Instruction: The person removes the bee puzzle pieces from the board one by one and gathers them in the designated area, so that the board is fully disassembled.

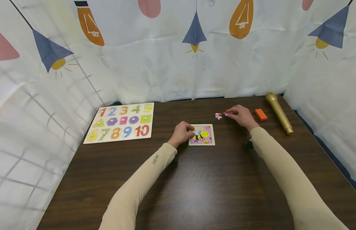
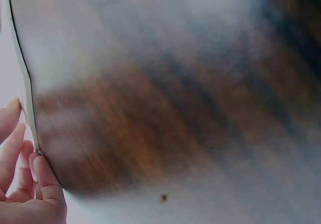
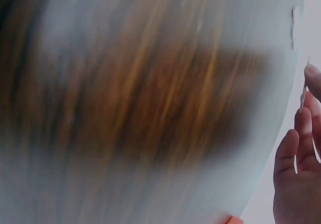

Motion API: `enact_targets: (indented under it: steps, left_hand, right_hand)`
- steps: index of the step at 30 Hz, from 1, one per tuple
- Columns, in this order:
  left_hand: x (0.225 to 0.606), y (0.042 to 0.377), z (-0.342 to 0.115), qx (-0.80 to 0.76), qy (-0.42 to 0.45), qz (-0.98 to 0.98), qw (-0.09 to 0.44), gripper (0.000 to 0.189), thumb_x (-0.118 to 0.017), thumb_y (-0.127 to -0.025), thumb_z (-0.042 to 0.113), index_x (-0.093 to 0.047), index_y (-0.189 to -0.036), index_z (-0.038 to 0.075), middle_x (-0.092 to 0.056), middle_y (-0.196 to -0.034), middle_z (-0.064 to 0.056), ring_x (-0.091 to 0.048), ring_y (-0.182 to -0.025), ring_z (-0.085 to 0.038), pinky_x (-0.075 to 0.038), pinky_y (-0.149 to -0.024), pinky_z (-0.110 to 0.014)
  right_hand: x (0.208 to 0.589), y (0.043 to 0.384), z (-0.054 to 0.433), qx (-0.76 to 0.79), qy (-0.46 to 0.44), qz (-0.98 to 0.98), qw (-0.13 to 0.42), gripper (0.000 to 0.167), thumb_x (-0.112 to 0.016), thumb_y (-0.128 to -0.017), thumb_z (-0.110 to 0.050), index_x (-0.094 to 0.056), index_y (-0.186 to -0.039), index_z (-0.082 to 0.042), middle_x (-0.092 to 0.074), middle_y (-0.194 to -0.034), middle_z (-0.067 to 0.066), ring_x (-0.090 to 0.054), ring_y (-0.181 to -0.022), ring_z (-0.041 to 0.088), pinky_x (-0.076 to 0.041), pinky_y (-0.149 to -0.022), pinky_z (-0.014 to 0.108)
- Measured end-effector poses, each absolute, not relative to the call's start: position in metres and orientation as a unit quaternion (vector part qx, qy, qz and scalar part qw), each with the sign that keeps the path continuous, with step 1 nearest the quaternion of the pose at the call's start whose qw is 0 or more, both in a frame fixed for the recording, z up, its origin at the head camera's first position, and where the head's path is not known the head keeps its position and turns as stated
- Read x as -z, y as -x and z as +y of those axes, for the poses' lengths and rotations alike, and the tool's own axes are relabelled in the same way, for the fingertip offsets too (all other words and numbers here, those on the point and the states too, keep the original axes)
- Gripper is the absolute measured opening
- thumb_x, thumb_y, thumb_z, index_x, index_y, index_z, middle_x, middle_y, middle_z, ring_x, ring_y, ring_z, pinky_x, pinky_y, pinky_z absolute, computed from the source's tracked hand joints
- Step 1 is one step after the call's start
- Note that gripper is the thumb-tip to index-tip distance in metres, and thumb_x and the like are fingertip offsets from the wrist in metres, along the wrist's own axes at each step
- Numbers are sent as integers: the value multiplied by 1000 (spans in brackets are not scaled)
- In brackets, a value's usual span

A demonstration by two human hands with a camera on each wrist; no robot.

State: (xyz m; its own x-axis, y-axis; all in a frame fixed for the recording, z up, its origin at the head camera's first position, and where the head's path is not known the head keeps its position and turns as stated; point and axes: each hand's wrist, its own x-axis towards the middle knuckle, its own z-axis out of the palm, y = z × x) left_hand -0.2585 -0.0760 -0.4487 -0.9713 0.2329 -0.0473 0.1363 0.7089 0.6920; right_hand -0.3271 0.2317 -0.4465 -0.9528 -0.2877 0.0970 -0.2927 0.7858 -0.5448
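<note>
Hands work apart: the left hand (image 1: 181, 132) pinches the left edge of a bee puzzle (image 1: 205, 135), its thumb at the picture, while the right hand (image 1: 241, 115), farther out across the table (image 1: 212, 179), holds a small pink piece (image 1: 226, 114) between thumb and fingertips. From that held piece, the bee puzzle lies leftward and back toward the person; it sits directly right of the left hand and touches it, so the left hand is much the nearer of the two. Flat and nearly square-on, the puzzle seems a little wider from left to right, though the slanted view leaves its long axis unsure. Pale wood shows in its far left part, just past the left fingertips, and looks like an unfilled spot. Close to the line from the right hand to the puzzle, just left of the right fingertips, a loose pink piece (image 1: 218, 116) lies flat. Just right of the right hand is an orange block (image 1: 260, 114); farther right, a gold microphone-shaped thing (image 1: 279, 113) slants, rounded end outward. Well left of the left hand lies a number board (image 1: 87, 141). Beyond both hands hangs a patterned curtain (image 1: 166, 64)
</note>
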Motion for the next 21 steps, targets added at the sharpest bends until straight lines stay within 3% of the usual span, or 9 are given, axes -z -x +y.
enact_targets:
  steps: [21]
  left_hand:
    - [447, 257, -75, -364, -98, 924, 67, 24, -74, -87, 13, -74, -108, 1, -59, -109, -9, -51, -100, -23, -44, -94, -37]
  right_hand:
    - [449, 332, 237, -263, -154, -952, -33, 27, -63, -97, -19, -69, -117, -2, -61, -114, 18, -51, -103, 32, -40, -97, 52]
